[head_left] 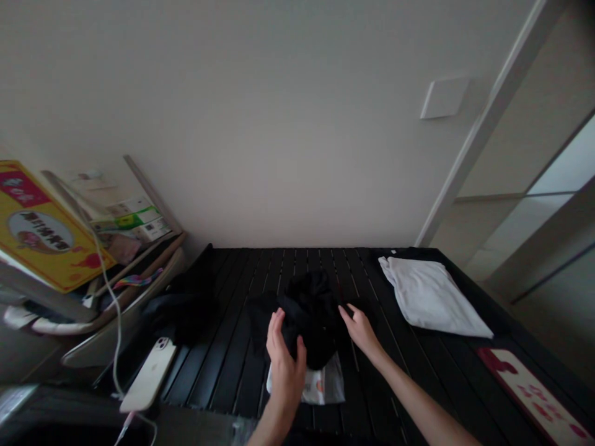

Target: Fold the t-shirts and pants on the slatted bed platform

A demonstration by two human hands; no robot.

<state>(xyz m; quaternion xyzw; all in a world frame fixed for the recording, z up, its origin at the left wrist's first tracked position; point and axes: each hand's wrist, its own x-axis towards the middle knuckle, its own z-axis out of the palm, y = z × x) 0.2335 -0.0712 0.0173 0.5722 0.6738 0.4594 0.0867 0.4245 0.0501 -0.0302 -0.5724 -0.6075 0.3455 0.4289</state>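
A crumpled black garment lies in the middle of the black slatted surface, on top of a white printed piece of cloth. My left hand rests against the garment's left side, fingers upright and thumb apart, cupping it. On the garment's right edge lies my right hand, fingers stretched forward and touching the fabric.
A folded white cloth lies at the right back. A white phone with a cable sits at the left front. Dark clothing and a cluttered shelf with a yellow box stand at the left. A red-and-white sheet lies at the right front.
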